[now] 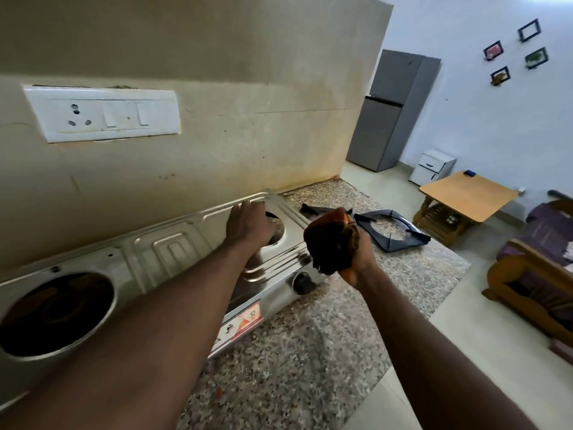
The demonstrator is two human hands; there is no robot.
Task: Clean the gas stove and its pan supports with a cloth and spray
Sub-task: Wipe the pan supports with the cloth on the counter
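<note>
A steel two-burner gas stove [167, 246] sits on the granite counter against the wall, with both pan supports taken off. My left hand [248, 226] reaches into the right burner opening [277, 232], its fingers curled down around something dark there that I cannot make out. A bunched dark brown and orange cloth [330, 242] is gripped in my right hand [356, 262], raised above the stove's right front corner. Two black pan supports [392, 229] lie on the counter to the right of the stove. The left burner opening [57, 315] shows a dark burner. No spray bottle is in view.
The speckled granite counter [310, 352] ends at the right, with floor below. A switch and socket plate [102, 114] is on the wall above the stove. A black knob [304, 283] is on the stove front. A fridge [390, 110], wooden table [465, 193] and sofa lie beyond.
</note>
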